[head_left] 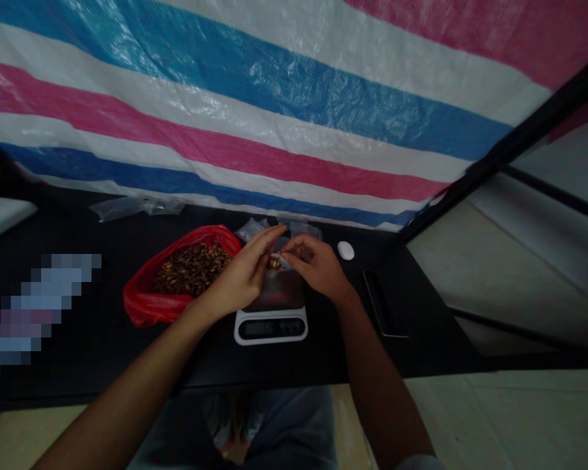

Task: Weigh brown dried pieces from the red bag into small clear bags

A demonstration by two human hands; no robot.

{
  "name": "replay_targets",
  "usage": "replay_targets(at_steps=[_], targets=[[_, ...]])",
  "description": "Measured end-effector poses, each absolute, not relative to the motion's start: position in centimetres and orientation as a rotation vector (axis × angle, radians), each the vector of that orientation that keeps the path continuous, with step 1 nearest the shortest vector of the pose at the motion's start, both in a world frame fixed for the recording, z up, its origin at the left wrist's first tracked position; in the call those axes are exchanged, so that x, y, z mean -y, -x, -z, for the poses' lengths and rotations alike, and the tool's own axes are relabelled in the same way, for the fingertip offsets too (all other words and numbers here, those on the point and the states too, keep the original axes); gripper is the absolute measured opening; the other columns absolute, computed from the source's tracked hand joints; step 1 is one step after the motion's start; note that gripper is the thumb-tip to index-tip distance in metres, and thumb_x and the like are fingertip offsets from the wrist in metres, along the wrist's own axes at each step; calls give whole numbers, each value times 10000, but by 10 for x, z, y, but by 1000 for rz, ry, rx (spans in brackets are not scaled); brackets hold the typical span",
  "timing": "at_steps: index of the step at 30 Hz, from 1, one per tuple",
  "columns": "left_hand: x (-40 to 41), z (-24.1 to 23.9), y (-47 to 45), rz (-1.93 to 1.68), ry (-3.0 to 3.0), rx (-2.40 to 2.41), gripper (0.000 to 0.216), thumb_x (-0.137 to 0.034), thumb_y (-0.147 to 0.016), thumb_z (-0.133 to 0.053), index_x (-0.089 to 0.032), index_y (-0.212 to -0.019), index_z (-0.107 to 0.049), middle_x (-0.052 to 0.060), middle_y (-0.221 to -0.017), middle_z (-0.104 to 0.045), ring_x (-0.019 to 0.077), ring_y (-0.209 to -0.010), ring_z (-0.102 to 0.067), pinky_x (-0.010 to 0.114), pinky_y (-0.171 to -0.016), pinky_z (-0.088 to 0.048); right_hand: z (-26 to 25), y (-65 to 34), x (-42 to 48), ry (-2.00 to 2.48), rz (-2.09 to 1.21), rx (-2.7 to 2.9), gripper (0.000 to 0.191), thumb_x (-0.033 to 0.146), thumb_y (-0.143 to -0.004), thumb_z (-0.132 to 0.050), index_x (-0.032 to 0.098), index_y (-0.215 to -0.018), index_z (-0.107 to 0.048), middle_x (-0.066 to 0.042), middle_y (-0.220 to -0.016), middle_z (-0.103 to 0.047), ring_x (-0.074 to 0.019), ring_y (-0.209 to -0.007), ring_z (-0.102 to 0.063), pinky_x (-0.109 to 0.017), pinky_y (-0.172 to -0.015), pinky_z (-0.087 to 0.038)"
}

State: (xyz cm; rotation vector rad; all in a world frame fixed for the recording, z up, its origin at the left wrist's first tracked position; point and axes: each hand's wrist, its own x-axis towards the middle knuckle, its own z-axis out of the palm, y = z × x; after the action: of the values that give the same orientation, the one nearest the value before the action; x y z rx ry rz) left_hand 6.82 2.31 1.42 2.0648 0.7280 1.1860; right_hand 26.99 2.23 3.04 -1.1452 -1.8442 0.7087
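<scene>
A small clear plastic bag [274, 263] with brown-gold pieces in it is over the metal top of a white kitchen scale [271, 338]. My left hand [245, 274] is at the bag's left side, thumb against it and fingers reaching past its far edge. From the right, my right hand [321, 267] meets the bag's mouth with thumb and forefinger pinched together; what lies between those fingertips is too small to make out. Left of the scale, an open red plastic bag [149, 310] is full of small, elongated brown-gold pieces [191, 269].
Flat clear plastic bags [120, 207] lie along the back of the black table [215, 365], some just behind my hands. On the right are a white oval object [345, 250] and a dark phone-like slab [385, 303]. A striped plastic sheet [255, 137] hangs behind.
</scene>
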Motion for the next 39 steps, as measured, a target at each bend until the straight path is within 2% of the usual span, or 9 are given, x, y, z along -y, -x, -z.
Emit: replay_targets(at_steps=[3,7,11,15,19,24,30,33,39], targets=[[-23,-12,-68,-1206,-2015,-707,676,-77,-915,-446,-244,-1569,-422,143,-1615,-452,262,-1496,-458,526,-1236,-401,-30,-265,-21,1130,-707,1849,49,234,-893,-700,210,-929,-724,4,-837,-696,-150,-758,-612,-277,-709,-456],[-29,-11,-62,-1213,-1999,-781,672,-60,-874,-450,-195,-1532,-447,160,-1584,-481,257,-1466,-494,516,-1210,-429,-29,-262,-20,1125,-704,1874,56,215,-900,-688,214,-934,-733,-10,-905,-736,-161,-825,-649,-287,-769,-478],[-39,-17,-43,-1105,-2168,-991,509,-100,-875,-455,-147,-1358,-607,147,-1345,-682,273,-1290,-633,499,-1135,-497,-28,-263,-21,1115,-734,1871,102,238,-932,-659,222,-989,-743,-31,-990,-768,-178,-897,-690,-307,-830,-506],[-43,-22,-24,-874,-2383,-1121,412,-191,-870,-553,-182,-1265,-671,104,-1110,-771,291,-1063,-710,461,-1017,-552,-28,-275,-25,1186,-614,1842,158,266,-935,-651,222,-1041,-758,-38,-975,-773,-179,-842,-681,-302,-762,-504],[-44,-17,-22,-796,-2439,-1130,388,-232,-881,-598,-196,-1257,-688,110,-1124,-777,297,-1059,-710,445,-976,-560,-28,-300,-29,1325,-508,1918,110,173,-872,-650,192,-900,-754,-28,-853,-751,-161,-737,-641,-288,-690,-486],[-45,-18,-25,-741,-2416,-1121,322,-259,-925,-570,-194,-1205,-716,109,-1130,-780,298,-1052,-721,442,-957,-560,-21,-323,-27,1543,-693,2024,103,113,-781,-718,173,-859,-749,-18,-765,-741,-146,-670,-643,-260,-624,-480],[-33,-34,-32,-1095,-2246,-1088,267,-363,-980,-597,-205,-1140,-742,81,-1155,-793,261,-1079,-720,409,-1000,-546,-16,-324,-28,1650,-862,2058,185,7,-750,-675,160,-829,-741,-40,-795,-760,-158,-712,-685,-277,-672,-516],[-28,-36,-37,-1194,-2227,-1043,253,-376,-987,-623,-212,-1123,-759,57,-1140,-800,234,-1066,-721,373,-997,-547,-23,-318,-28,1508,-819,2001,146,51,-772,-683,162,-848,-741,-31,-807,-748,-153,-722,-664,-278,-679,-506],[-29,-31,-41,-1130,-2289,-1027,271,-368,-984,-639,-187,-1142,-764,72,-1117,-802,236,-1037,-729,362,-968,-551,-41,-288,-19,1210,-731,1878,80,224,-860,-718,178,-915,-755,-4,-803,-709,-119,-662,-557,-253,-611,-417]])
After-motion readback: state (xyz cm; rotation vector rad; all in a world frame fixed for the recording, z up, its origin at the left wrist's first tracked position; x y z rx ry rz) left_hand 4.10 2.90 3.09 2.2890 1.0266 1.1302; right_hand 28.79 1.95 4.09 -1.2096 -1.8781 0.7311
